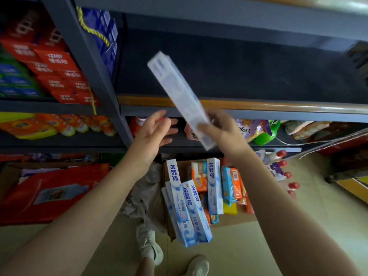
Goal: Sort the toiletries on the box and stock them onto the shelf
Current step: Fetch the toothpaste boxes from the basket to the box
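While the right hand [216, 129] grips one toothpaste box [180, 97] and the left hand [152, 130] hangs relaxed, the dark shelf [258, 76] looks bare, with plenty left on the cardboard box [235, 220].

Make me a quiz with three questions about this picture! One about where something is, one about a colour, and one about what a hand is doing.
1. Where are the other white-and-blue toothpaste boxes?
A. On the cardboard box on the floor
B. On the top shelf
C. In the left hand

2. What colour are the stacked boxes on the left shelf?
A. Pink
B. Red
C. Black

3. What is the right hand doing?
A. Hanging empty
B. Pressing on the floor
C. Holding a long toothpaste box

Answers:
1. A, they lie on the cardboard box down by the person's shoes.
2. B, their faces are red with white writing.
3. C, its fingers grip the lower end of the long toothpaste box, raised before the dark shelf, while the left hand is open and empty.
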`<act>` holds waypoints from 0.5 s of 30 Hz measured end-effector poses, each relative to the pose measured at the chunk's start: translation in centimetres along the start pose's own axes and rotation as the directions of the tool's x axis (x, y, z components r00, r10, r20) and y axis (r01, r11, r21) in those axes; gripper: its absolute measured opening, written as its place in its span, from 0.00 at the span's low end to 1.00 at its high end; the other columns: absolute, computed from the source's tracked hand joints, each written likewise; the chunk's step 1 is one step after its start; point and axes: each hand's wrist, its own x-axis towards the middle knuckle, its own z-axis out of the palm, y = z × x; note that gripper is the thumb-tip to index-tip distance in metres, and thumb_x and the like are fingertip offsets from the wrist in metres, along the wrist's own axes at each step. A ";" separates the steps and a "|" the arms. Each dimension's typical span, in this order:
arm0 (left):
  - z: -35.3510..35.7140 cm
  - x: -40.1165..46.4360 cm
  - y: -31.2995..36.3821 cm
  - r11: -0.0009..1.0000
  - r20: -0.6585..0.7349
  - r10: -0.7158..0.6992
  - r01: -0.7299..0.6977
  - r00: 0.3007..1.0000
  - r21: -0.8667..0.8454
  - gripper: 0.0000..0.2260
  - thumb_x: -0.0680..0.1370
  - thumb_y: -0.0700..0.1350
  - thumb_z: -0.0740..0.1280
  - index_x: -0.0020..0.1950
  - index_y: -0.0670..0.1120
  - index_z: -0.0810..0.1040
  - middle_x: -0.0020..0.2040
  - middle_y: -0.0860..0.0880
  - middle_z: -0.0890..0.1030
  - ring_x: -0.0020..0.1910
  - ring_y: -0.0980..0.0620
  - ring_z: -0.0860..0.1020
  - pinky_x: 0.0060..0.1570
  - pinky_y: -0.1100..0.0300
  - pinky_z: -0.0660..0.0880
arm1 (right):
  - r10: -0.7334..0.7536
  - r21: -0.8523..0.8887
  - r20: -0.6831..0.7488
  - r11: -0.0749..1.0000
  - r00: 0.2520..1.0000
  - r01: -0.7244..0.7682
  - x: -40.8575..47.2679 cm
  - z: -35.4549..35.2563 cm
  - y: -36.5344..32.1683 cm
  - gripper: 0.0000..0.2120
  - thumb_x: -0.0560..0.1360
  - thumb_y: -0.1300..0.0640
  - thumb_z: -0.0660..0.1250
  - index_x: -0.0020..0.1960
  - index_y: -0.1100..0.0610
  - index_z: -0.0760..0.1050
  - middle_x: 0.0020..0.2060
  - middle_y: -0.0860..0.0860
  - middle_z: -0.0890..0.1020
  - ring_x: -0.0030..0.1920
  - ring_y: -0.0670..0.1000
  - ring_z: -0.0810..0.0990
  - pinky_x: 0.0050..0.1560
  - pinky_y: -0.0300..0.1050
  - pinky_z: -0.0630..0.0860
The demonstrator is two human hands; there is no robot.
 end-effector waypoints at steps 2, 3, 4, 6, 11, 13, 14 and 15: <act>1.6 -0.7 0.6 1.000 0.060 0.008 -0.008 0.998 -0.005 0.17 0.76 0.53 0.65 0.62 0.51 0.69 0.57 0.54 0.78 0.55 0.60 0.78 0.52 0.65 0.76 | 0.071 0.121 0.141 0.989 0.988 -0.088 -4.0 -1.1 2.4 0.25 0.67 0.57 0.70 0.63 0.56 0.70 0.49 0.49 0.79 0.45 0.44 0.80 0.41 0.37 0.76; 2.3 -1.2 0.5 1.000 0.090 0.006 -0.007 0.996 0.005 0.16 0.75 0.49 0.65 0.62 0.49 0.69 0.56 0.53 0.78 0.54 0.61 0.78 0.51 0.67 0.76 | 0.089 0.145 0.170 0.983 0.982 -0.114 -5.5 -1.6 3.7 0.24 0.66 0.59 0.70 0.62 0.55 0.70 0.48 0.49 0.78 0.44 0.45 0.79 0.40 0.39 0.76; 2.9 -1.6 0.3 1.000 0.122 0.004 -0.007 0.993 0.025 0.17 0.74 0.46 0.65 0.62 0.46 0.70 0.55 0.53 0.79 0.53 0.62 0.78 0.50 0.68 0.76 | 0.102 0.146 0.175 0.981 0.979 -0.128 -6.8 -2.0 5.0 0.24 0.66 0.61 0.71 0.60 0.54 0.70 0.48 0.49 0.78 0.44 0.46 0.79 0.39 0.41 0.77; 4.1 -2.4 -0.3 0.995 0.193 -0.003 -0.017 0.981 0.100 0.18 0.70 0.45 0.68 0.58 0.44 0.73 0.52 0.54 0.80 0.50 0.62 0.80 0.49 0.66 0.77 | 0.116 0.072 0.160 0.989 0.980 -0.129 -8.6 -2.9 6.6 0.22 0.66 0.62 0.73 0.57 0.52 0.70 0.50 0.51 0.78 0.48 0.48 0.78 0.42 0.44 0.79; 6.1 -3.5 -2.0 0.998 0.330 -0.062 0.064 0.942 0.004 0.25 0.59 0.48 0.78 0.53 0.48 0.75 0.45 0.54 0.84 0.48 0.57 0.82 0.45 0.64 0.77 | 0.146 -0.063 0.117 0.988 0.982 -0.139 -11.1 -5.0 7.9 0.23 0.68 0.64 0.75 0.52 0.48 0.66 0.54 0.52 0.77 0.50 0.45 0.78 0.44 0.37 0.78; 6.4 -3.7 -2.4 0.993 0.342 -0.078 0.103 0.936 -0.056 0.29 0.56 0.55 0.80 0.52 0.48 0.75 0.45 0.53 0.85 0.47 0.55 0.82 0.44 0.61 0.78 | 0.169 -0.064 0.186 0.985 0.968 -0.160 -11.8 -5.8 7.6 0.27 0.67 0.64 0.75 0.56 0.47 0.65 0.51 0.47 0.77 0.45 0.37 0.79 0.44 0.34 0.76; 6.7 -3.8 -2.7 0.991 0.325 -0.087 0.116 0.942 -0.071 0.27 0.57 0.54 0.79 0.52 0.48 0.75 0.44 0.52 0.84 0.46 0.54 0.82 0.43 0.60 0.79 | 0.173 -0.105 0.213 0.982 0.962 -0.154 -12.0 -6.0 7.5 0.29 0.67 0.64 0.75 0.59 0.48 0.65 0.49 0.43 0.77 0.44 0.33 0.78 0.44 0.30 0.74; 7.0 -3.9 -3.0 0.989 0.297 -0.092 0.123 0.950 -0.087 0.24 0.60 0.51 0.76 0.52 0.47 0.75 0.44 0.51 0.84 0.45 0.54 0.82 0.43 0.59 0.79 | 0.168 -0.181 0.210 0.975 0.963 -0.131 -12.3 -5.9 7.3 0.30 0.67 0.62 0.76 0.62 0.51 0.66 0.46 0.40 0.76 0.42 0.30 0.76 0.42 0.26 0.72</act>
